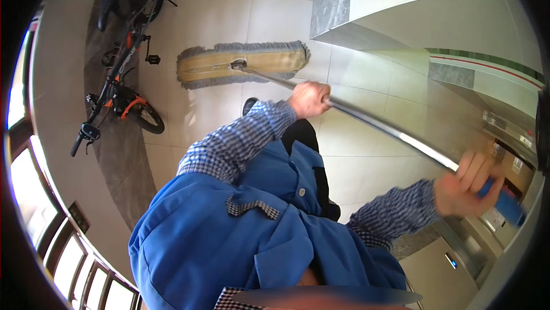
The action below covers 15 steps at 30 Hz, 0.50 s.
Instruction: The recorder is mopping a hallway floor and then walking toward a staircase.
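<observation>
My left hand (309, 98) grips the metal pole (378, 126) of a dust mop partway along its length. Near the pole's upper end, my right hand (470, 185) is wrapped around it beside the blue handle grip (509, 207); motion blurs this hand. The pole slants down to a swivel joint (239, 65) on the wide mop head (270, 62). Grey fringe surrounds the mop head's yellowish backing, and it lies flat on the tiled floor (361, 138) in front of me. My left hand hides a short stretch of the pole.
A black and orange bicycle (112, 74) stands along the left wall, its pedal jutting towards the mop head. A wall corner with a grey stone base (331, 1) projects at the upper right. Windows (34, 181) line the lower left. A metal panel with a lit display (451, 260) is at lower right.
</observation>
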Tool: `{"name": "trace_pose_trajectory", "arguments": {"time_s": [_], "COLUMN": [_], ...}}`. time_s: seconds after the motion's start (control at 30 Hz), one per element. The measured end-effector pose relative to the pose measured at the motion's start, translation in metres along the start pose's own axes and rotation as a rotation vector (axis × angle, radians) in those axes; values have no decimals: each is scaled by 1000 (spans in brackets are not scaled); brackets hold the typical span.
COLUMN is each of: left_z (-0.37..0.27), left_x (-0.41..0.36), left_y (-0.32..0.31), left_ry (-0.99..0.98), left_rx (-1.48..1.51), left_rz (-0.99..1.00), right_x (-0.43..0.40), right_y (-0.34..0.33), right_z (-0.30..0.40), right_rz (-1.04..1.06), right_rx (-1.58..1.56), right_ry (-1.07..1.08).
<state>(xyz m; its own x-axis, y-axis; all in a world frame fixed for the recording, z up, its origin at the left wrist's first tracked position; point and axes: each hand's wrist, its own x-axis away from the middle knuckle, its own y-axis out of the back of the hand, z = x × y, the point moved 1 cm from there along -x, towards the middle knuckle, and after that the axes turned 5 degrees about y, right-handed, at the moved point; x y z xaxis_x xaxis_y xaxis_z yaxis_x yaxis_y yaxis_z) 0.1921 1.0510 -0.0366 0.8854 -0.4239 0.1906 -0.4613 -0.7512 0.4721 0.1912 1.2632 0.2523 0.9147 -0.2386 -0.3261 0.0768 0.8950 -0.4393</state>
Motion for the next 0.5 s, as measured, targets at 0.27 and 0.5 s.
{"name": "trace_pose_trajectory", "arguments": {"time_s": [0.27,0.5], "left_z": [-45,-60], "left_x": [18,-22], "left_y": [-35,-92], "left_ry": [329,439], "left_rx": [-191,-301], "left_rz": [4,37], "right_x": [40,30], "right_y": [64,151], "right_z": [15,15], "right_rz": [-130,-381], "right_rx": [-51,17], "right_ry": [82,4]}}
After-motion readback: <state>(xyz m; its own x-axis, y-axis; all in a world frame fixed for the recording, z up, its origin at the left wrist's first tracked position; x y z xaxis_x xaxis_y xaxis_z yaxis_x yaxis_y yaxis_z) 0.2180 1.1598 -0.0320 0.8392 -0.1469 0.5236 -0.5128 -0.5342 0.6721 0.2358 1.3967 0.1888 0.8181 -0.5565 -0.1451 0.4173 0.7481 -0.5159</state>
